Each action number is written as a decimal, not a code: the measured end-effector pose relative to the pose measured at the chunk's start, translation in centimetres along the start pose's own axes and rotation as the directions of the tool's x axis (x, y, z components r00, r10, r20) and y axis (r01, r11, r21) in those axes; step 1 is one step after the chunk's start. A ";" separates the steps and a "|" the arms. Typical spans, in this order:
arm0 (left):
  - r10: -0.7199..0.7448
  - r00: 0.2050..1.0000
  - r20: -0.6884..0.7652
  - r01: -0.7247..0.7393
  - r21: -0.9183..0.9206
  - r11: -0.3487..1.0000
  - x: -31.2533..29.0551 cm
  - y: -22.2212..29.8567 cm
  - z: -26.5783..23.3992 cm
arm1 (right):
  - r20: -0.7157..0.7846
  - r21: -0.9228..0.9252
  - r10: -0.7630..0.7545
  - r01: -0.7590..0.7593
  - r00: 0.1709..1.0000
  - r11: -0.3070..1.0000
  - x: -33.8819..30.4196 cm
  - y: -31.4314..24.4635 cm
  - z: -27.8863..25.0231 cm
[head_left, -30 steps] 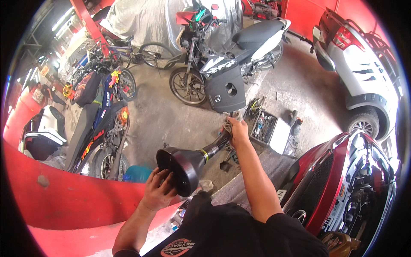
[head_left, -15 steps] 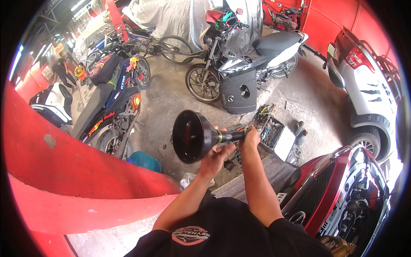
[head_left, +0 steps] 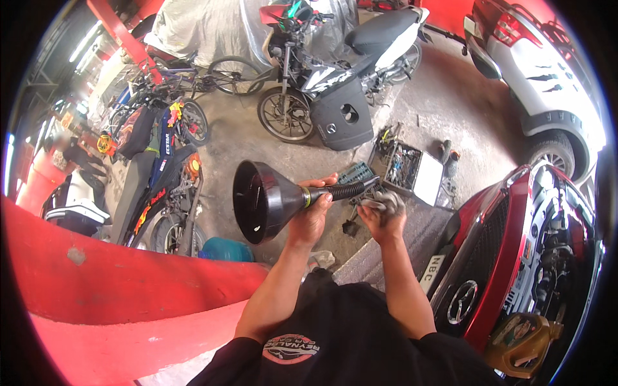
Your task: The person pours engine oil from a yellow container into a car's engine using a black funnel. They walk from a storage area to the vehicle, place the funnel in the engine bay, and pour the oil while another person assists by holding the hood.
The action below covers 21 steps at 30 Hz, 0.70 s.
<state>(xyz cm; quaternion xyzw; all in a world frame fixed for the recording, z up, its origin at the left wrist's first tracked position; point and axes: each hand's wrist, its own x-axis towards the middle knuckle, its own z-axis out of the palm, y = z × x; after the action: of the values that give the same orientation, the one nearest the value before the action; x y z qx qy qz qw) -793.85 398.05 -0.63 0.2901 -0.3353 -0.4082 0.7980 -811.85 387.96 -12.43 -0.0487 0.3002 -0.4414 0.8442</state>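
A large black funnel (head_left: 273,202) with a ribbed spout lies sideways in front of me, its wide mouth to the left. My left hand (head_left: 309,222) is closed round its neck, beside a yellowish band. The spout's tip points right, just above my right hand (head_left: 388,226). That hand is closed on a crumpled greyish rag (head_left: 389,204), a little apart from the spout. The bowl's dark inside shows a small pale spot.
An open toolbox (head_left: 402,168) full of tools lies beyond my hands, near a grey plastic cover leaning on a motorcycle (head_left: 344,83). To my right stands a red car (head_left: 479,270), hood raised, with a golden oil jug (head_left: 524,344). A red wall (head_left: 129,270) borders the left.
My right hand has come off the spout and moved nearer to me, with the rag in it. The funnel has shifted left in my left hand, and the head view has tilted downward.
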 end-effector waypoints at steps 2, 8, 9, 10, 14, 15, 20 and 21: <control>-0.056 0.997 0.054 0.056 -0.003 0.998 -0.5 -1.4 0.2 | -0.031 0.078 -0.130 0.132 0.991 0.988 0.7 1.1 4.6; -0.129 0.977 0.172 0.124 0.042 0.991 -0.5 -2.9 0.5 | -0.113 -0.196 -0.324 0.298 0.939 0.934 3.7 -0.4 8.5; -0.141 0.972 0.189 0.135 0.045 0.990 -0.4 -2.8 0.8 | -0.144 -0.184 -0.309 0.281 0.940 0.942 3.9 -0.9 8.4; -0.153 0.967 0.205 0.145 0.049 0.988 -0.4 -2.6 1.0 | -0.173 -0.171 -0.292 0.263 0.941 0.949 4.0 -1.3 8.3; -0.130 0.954 0.271 0.101 0.119 0.988 -0.7 -1.6 1.2 | -0.167 -0.256 -0.247 0.200 0.954 0.946 4.8 -2.1 7.1; -0.141 0.956 0.259 0.108 0.137 0.985 -1.0 -0.5 1.7 | -0.264 -0.306 -0.256 0.172 0.930 0.937 5.1 -2.4 7.1; 0.051 0.959 0.278 -0.068 0.052 0.996 0.5 6.7 2.1 | -0.603 -0.107 -0.269 0.258 0.751 0.960 8.4 -10.0 -3.8; 0.095 0.959 0.266 -0.116 0.061 0.991 0.7 7.4 2.1 | -0.532 -0.224 -0.328 0.244 0.781 0.944 8.2 -10.4 -5.6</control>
<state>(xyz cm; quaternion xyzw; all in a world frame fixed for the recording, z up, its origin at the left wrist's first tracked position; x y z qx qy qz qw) -791.76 400.77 6.30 0.2454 -0.4684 -0.3868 0.7555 -818.89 376.33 -17.13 -0.0218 0.5549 -0.5365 0.6354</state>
